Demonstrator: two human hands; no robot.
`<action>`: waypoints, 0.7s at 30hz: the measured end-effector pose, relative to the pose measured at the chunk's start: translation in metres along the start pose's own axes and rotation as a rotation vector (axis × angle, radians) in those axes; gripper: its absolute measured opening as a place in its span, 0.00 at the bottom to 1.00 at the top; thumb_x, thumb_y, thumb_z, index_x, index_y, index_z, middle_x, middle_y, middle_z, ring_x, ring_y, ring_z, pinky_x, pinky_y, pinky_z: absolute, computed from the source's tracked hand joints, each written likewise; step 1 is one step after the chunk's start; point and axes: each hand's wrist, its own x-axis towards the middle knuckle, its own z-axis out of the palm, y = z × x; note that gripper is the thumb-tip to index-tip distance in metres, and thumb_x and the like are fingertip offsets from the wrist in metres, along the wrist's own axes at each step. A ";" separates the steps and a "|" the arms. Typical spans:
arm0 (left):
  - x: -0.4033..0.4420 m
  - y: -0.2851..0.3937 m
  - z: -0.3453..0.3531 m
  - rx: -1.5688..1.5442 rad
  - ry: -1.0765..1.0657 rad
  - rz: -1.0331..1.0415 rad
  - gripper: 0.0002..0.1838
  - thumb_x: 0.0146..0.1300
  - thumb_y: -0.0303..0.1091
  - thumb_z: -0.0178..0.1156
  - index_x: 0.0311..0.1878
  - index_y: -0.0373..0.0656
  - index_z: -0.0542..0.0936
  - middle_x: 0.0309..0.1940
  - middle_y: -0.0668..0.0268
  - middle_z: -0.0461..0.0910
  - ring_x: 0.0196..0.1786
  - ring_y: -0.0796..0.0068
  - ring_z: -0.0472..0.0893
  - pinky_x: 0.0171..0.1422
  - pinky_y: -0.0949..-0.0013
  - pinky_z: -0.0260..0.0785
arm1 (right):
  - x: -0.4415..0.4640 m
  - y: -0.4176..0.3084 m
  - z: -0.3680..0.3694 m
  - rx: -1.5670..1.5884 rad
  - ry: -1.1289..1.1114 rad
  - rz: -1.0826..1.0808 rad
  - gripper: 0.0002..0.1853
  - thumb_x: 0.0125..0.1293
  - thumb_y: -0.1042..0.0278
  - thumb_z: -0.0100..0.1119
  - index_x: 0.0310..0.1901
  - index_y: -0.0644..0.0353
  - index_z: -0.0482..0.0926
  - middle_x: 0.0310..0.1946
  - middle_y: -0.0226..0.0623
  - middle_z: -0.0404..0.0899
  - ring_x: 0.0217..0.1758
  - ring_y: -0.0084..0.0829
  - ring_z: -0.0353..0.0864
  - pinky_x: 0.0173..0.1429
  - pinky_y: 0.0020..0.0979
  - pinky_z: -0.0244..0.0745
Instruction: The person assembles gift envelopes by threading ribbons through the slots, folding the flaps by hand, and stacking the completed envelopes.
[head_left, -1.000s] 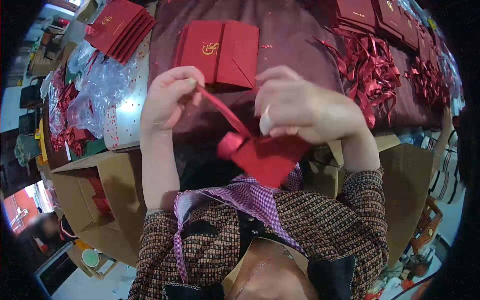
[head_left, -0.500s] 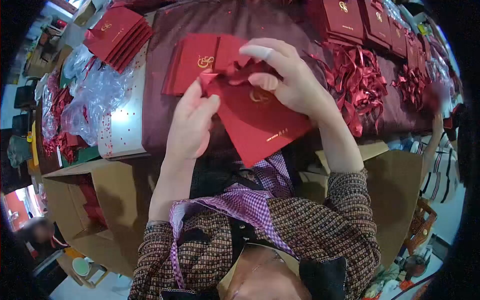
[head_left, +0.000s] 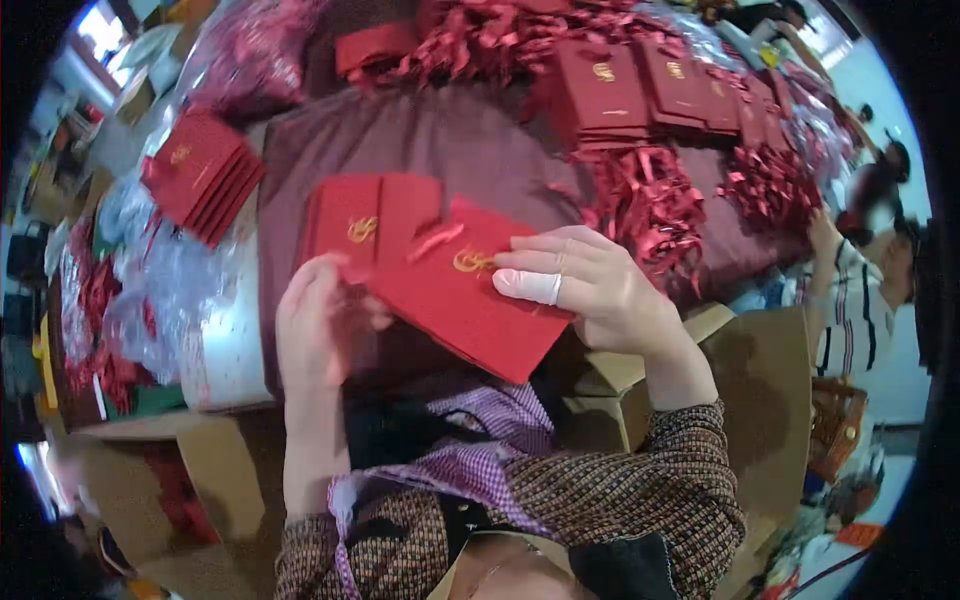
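Observation:
A red gift bag (head_left: 478,325) with a gold emblem lies tilted in front of me, its lower corner toward my body. My right hand (head_left: 590,285) grips it by the right side, fingers across the front and a white covering on one finger; the thumb is hidden. At the bag's left corner is my left hand (head_left: 325,315), smeared by motion, so I cannot make out whether its fingers hold anything. A short strip of red ribbon (head_left: 437,241) shows near the bag's upper edge. Behind it lie more red bags (head_left: 340,208) on the dark cloth.
Stacked red bags stand at the left (head_left: 205,170) and back right (head_left: 600,95). Loose red ribbons (head_left: 655,205) are heaped at the right. Clear plastic (head_left: 150,270) covers the left side. Cardboard boxes (head_left: 235,480) flank me. Another person's striped sleeve (head_left: 850,310) is at far right.
The view has tipped up, showing more of the table's far side. My right hand has gone from the ribbon at the bag's top to the bag's front. My left hand has moved off the top corner.

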 end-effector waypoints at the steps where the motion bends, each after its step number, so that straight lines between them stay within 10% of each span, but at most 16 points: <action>1: -0.002 0.004 0.002 -0.004 0.043 0.038 0.13 0.71 0.35 0.50 0.53 0.39 0.74 0.40 0.58 0.82 0.32 0.68 0.81 0.36 0.64 0.77 | -0.001 0.008 -0.009 0.023 0.027 -0.004 0.21 0.51 0.79 0.61 0.50 0.55 0.82 0.48 0.38 0.83 0.52 0.42 0.81 0.54 0.40 0.75; 8: 0.000 0.005 -0.017 0.020 0.022 0.203 0.14 0.71 0.32 0.48 0.57 0.39 0.67 0.36 0.54 0.81 0.30 0.68 0.82 0.31 0.66 0.78 | 0.020 0.120 -0.081 0.054 0.467 0.113 0.25 0.53 0.89 0.50 0.51 0.56 0.82 0.49 0.42 0.81 0.54 0.40 0.80 0.59 0.32 0.75; 13: -0.003 0.003 -0.012 0.117 0.030 0.217 0.10 0.71 0.29 0.49 0.52 0.37 0.71 0.36 0.57 0.81 0.31 0.72 0.81 0.34 0.71 0.75 | 0.026 0.213 -0.101 -0.677 0.610 0.062 0.24 0.54 0.85 0.53 0.52 0.51 0.81 0.49 0.42 0.81 0.50 0.45 0.80 0.56 0.38 0.76; 21: -0.002 0.009 -0.030 0.473 0.127 0.348 0.08 0.71 0.26 0.49 0.43 0.35 0.77 0.37 0.65 0.80 0.35 0.80 0.78 0.41 0.77 0.72 | -0.025 0.269 -0.053 -0.407 -0.158 0.470 0.35 0.51 0.86 0.48 0.64 0.52 0.70 0.67 0.46 0.65 0.67 0.48 0.67 0.70 0.39 0.64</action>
